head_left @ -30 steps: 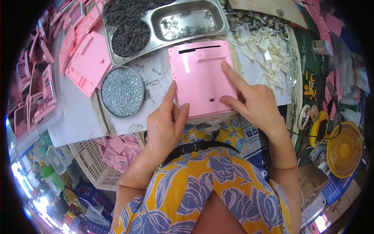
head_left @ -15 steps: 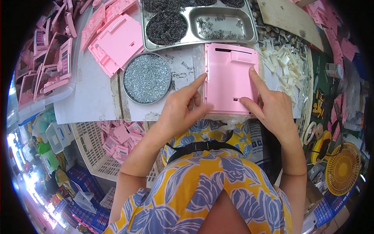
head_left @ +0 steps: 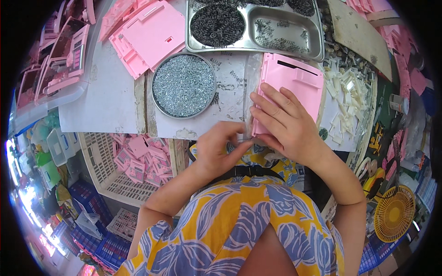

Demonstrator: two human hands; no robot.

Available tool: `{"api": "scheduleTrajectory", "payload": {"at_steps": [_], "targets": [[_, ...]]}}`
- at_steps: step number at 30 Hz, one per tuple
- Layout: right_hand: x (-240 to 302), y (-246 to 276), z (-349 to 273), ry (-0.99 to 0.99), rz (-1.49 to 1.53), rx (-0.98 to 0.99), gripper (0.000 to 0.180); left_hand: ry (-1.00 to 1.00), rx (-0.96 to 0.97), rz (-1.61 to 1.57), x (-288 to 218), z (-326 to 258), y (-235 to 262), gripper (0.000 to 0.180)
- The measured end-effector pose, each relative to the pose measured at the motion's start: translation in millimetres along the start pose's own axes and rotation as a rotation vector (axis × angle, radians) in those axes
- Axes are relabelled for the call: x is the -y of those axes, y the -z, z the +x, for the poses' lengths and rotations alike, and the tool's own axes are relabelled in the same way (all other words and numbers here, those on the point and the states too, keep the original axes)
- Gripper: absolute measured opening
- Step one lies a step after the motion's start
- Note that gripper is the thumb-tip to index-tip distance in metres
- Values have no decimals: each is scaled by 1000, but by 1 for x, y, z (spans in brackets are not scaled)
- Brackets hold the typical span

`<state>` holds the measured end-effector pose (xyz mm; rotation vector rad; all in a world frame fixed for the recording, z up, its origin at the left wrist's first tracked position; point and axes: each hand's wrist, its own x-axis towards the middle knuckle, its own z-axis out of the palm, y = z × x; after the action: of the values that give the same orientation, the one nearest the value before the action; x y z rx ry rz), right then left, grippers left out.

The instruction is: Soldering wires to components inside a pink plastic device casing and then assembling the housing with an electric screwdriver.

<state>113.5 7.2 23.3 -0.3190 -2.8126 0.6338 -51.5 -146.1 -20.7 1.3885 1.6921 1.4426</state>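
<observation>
A flat pink plastic casing [head_left: 294,69] with a dark slot near its far edge lies in front of me at the table's edge. My right hand [head_left: 292,124] reaches across its near part, fingers over the left side and thumb at the near left corner, gripping it. Close to that corner is my left hand [head_left: 221,147], its thumb and index finger bent toward each other. A thin dark line shows by these fingertips, too small to name. Left of the casing stands a round tin [head_left: 214,94] full of small silvery metal pins.
A metal compartment tray [head_left: 317,53] of dark springs stands at the back. White plastic pieces [head_left: 345,99] lie on the right, stacked pink panels [head_left: 159,34] on the left. Below the table, a white basket [head_left: 99,170] contains pink parts. A yellow fan [head_left: 394,214] stands far right.
My right hand has moved from the casing's right side across to its left edge. My left hand has left that edge for the near left corner. The view has shifted slightly.
</observation>
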Motion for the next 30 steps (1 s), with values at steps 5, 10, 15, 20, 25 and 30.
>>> {"api": "scheduleTrajectory", "payload": {"at_steps": [5,10,15,20,25,30], "targets": [[-5,4,-2,21,-54,32,55,-15,-160,405,3,45,71,20],[-13,33,1,60,117,-97,53,-190,88,857,18,81,100,13],[-73,108,35,-183,243,-681,41,-174,33,828,18,87,94,10],[-103,148,113,-279,500,-674,30,-118,110,865,30,99,97,14],[-91,151,104,-179,797,-475,30,-61,205,479,4,94,91,15],[-34,104,46,-14,1242,-435,45,-469,251,349,-21,82,21,21]]}}
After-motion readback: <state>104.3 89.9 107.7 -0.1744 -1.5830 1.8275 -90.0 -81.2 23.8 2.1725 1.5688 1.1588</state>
